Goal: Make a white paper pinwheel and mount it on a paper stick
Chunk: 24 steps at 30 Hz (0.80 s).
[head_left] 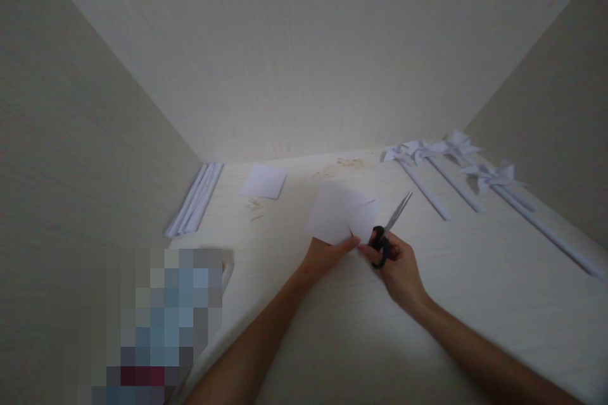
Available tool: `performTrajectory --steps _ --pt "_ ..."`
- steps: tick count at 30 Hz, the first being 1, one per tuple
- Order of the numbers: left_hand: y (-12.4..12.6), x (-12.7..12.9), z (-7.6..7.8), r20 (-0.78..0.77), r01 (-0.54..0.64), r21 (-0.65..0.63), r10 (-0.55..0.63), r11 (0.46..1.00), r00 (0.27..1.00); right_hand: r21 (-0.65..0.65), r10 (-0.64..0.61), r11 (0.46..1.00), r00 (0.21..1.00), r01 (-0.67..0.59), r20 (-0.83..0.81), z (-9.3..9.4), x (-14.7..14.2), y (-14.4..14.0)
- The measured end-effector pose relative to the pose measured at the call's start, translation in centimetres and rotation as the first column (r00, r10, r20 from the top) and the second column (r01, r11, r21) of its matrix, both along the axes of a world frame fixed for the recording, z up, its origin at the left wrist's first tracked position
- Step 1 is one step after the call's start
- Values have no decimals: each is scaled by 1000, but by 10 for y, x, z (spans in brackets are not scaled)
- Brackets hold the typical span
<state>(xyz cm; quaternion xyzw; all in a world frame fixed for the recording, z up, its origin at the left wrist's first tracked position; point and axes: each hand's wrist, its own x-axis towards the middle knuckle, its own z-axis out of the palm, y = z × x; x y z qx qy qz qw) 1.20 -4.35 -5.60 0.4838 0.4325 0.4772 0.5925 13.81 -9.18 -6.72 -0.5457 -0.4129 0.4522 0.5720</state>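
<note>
A square sheet of white paper (332, 210) with cuts running in from its corners is held above the table. My left hand (327, 253) grips its near edge, thumb on top and the other fingers hidden beneath. In my right hand (399, 269) is a pair of scissors (399, 212) with black handles, its closed-looking blades pointing up and to the right, away from the paper. The right thumb and fingertips are close to the paper's near right corner; whether they touch it I cannot tell.
Several paper pinwheels (458, 147) on rolled white sticks lie at the right. Rolled paper sticks (196, 199) are stacked at the left. Another white square (265, 181) lies beside small pale sticks (255, 205); more small pieces (350, 163) lie near the back wall (304, 76).
</note>
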Motion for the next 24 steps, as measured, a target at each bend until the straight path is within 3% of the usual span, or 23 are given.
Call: performTrajectory --steps 4,7,9,12,18,24 --pt "10 -6 1 305 57 -104 -23 993 952 7 -24 1000 999 24 24 -6 4 1" --pt "20 -7 -2 474 -28 -157 100 987 875 8 -45 999 999 45 29 -10 8 2" --pt "23 -7 -4 469 -84 -204 172 975 866 15 -65 998 998 65 15 -12 8 3" --pt "22 -6 -6 404 -79 -218 163 973 900 37 -137 989 988 140 -78 -11 8 5" --pt "15 -5 -10 329 81 -126 -35 989 944 -30 -319 940 845 339 -429 2 9 13" --pt "11 -9 -13 200 192 -124 -165 974 966 -42 -259 959 810 280 -527 8 13 15"
